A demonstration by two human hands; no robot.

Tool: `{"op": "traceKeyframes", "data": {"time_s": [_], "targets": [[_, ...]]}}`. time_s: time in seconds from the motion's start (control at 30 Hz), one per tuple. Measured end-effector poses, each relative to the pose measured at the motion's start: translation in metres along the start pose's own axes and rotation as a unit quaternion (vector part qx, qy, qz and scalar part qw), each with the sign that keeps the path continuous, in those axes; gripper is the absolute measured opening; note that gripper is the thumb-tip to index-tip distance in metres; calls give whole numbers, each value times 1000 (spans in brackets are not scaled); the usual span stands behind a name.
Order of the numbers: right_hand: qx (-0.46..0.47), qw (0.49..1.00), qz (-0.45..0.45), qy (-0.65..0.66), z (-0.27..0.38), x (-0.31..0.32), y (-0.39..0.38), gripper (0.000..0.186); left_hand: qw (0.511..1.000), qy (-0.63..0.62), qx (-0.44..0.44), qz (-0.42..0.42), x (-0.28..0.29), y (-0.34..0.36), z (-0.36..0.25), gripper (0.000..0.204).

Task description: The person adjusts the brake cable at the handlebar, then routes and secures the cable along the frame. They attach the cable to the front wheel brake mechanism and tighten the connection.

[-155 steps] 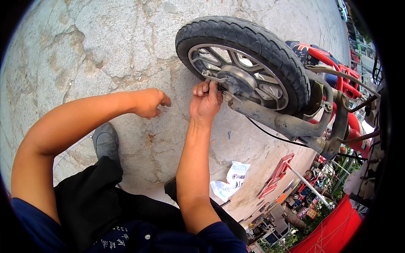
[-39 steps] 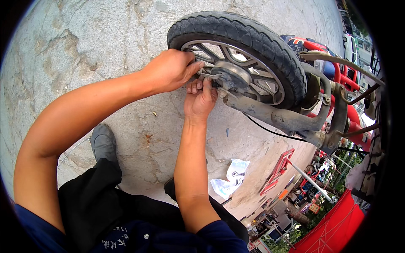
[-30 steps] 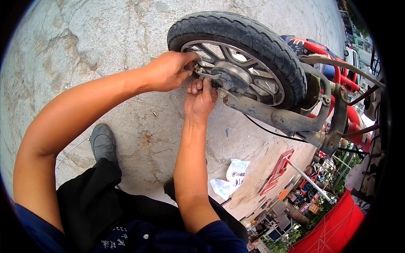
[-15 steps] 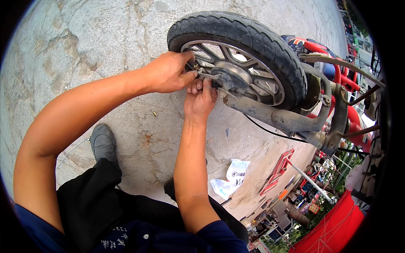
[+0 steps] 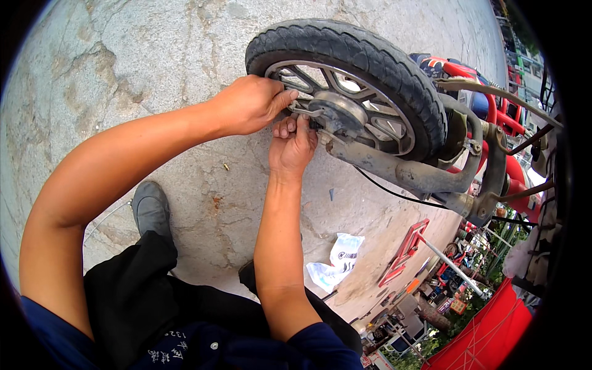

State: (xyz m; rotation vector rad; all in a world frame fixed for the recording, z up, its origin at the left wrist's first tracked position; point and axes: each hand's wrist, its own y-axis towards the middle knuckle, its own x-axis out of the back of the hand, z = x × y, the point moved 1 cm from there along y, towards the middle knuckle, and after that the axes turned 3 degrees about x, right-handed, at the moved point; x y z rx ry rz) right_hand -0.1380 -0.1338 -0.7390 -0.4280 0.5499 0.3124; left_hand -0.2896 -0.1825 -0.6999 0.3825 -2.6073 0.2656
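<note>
A spoked wheel with a black tyre (image 5: 351,38) stands tilted in front of me, its drum brake hub (image 5: 336,110) facing my hands. From the hub a small metal brake lever (image 5: 310,113) reaches toward my fingers. My left hand (image 5: 254,105) comes in from the left, thumb and forefinger pinched together at the lever's free end; what lies between them is hidden. Just below, my right hand (image 5: 291,148) has its fingers curled up against the lever's underside, with the thumb raised beside it. A dark piece shows at its fingertips, too small to name.
A grey fork leg (image 5: 394,163) runs right from the hub, a black cable (image 5: 394,192) hanging beneath it. On the cracked concrete lie a small brass-coloured piece (image 5: 226,166) and a white plastic bag (image 5: 338,262). A red metal frame (image 5: 404,253) lies farther off.
My left thumb and forefinger have come together and shifted slightly right along the lever's end. A small brass-coloured part that showed there is now covered. My right hand has stayed in place.
</note>
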Motion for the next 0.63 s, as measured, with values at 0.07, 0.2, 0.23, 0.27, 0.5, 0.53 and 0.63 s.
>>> {"op": "traceKeyframes", "data": {"time_s": [0.07, 0.2, 0.23, 0.27, 0.5, 0.53, 0.63], "targets": [[-3, 1000, 4, 3, -1, -1, 0, 22, 1000, 3, -21, -11, -3, 1, 4, 24], [0, 1000, 5, 11, 0, 3, 1, 22, 996, -79, -8, 30, 4, -2, -5, 30], [4, 1000, 2, 9, 0, 5, 1, 22, 995, -88, -2, 39, 3, -2, -6, 31], [6, 1000, -2, 6, 2, 7, 1, 22, 997, -68, 3, 38, 1, -1, -7, 30], [-5, 1000, -1, 9, -1, -2, -1, 21, 996, -32, -89, 2, -4, 1, 9, 27], [-6, 1000, -5, 9, -1, -1, -1, 21, 997, -57, -50, 26, -2, 0, 8, 27], [8, 1000, 9, -4, -1, 3, 0, 21, 987, -61, 74, 131, 10, -1, 2, 42]]}}
